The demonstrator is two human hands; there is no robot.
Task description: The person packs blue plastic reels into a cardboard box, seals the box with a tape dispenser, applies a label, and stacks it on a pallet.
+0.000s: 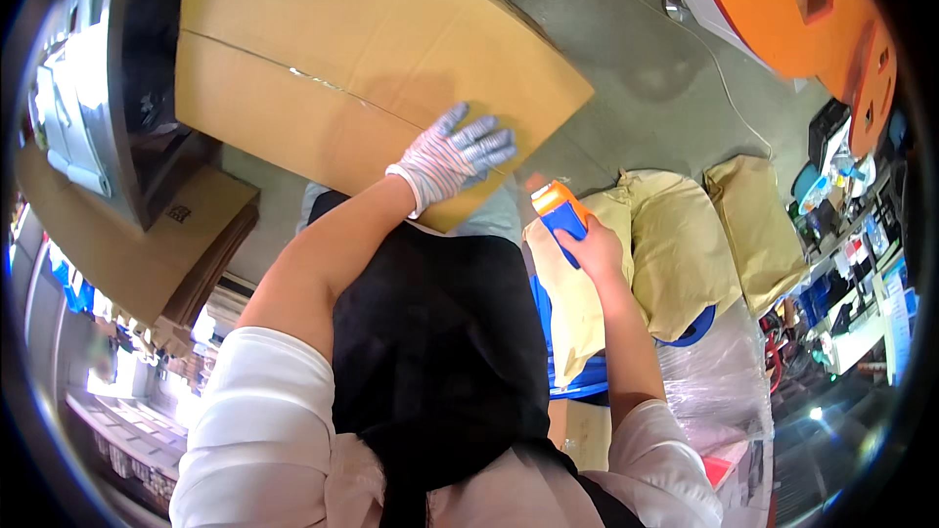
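A large closed cardboard box [293, 127] fills the upper left, with a seam running across its top. My left hand [457, 158], in a white and grey striped glove, lies on the box near its close right corner. Its fingers are stretched out over the cardboard. To the right of the box, apart from it, my bare right hand [595, 246] is closed around a blue and orange handheld tool [562, 220], perhaps a tape dispenser; its exact kind is not clear. The tool's orange end points toward the box.
Several tan paper-wrapped bundles [675, 240] stand on my right, with clear plastic wrap [719, 372] below them. Flattened cardboard [137, 244] is stacked at left. An orange panel [782, 0] is at upper right, and a thin cable [719, 68] crosses the grey floor [626, 49].
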